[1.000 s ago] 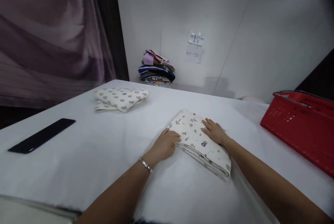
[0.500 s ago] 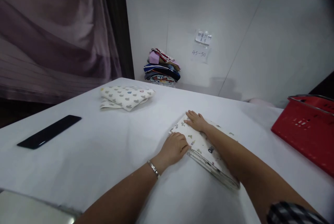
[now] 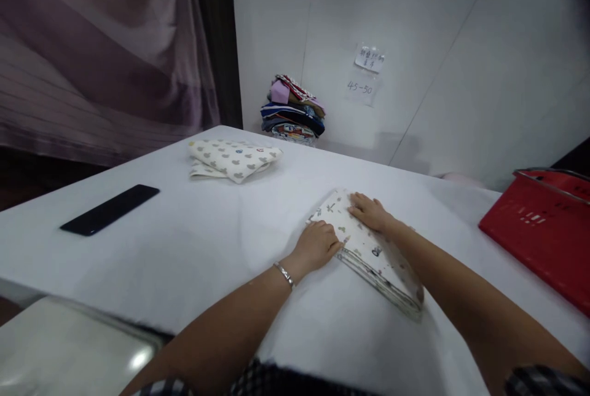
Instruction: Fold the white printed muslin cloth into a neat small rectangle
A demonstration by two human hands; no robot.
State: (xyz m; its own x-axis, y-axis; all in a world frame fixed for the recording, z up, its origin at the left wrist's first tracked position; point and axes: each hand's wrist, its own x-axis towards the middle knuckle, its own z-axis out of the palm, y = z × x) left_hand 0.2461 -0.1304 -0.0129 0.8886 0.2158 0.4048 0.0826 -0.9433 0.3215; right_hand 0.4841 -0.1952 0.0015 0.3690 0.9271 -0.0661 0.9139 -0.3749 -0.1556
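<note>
A thick folded cloth (image 3: 332, 210), white with small grey-green and dark prints, lies on the white table in front of me. Its stacked layers show along the near edge. My left hand (image 3: 318, 245) has its fingers curled over the left corner, with the thumb at the layered edge. Flat on the top face rests my right hand (image 3: 371, 213), fingers stretched out; its forearm covers part of the right side. A second white cloth (image 3: 235, 159) with grey prints lies loosely folded farther back on the left.
A dark flat strip (image 3: 110, 209) lies on the left of the table (image 3: 193, 242). At the right edge stands a red basket (image 3: 539, 230). Behind the table a stack of folded fabrics (image 3: 292, 110) rises against the wall, near paper notes (image 3: 362, 87). A pale glossy surface (image 3: 69, 347) is at lower left.
My right hand has slid rightward over the cloth, away from its far corner. My left hand stays at the left corner. The view has shifted slightly.
</note>
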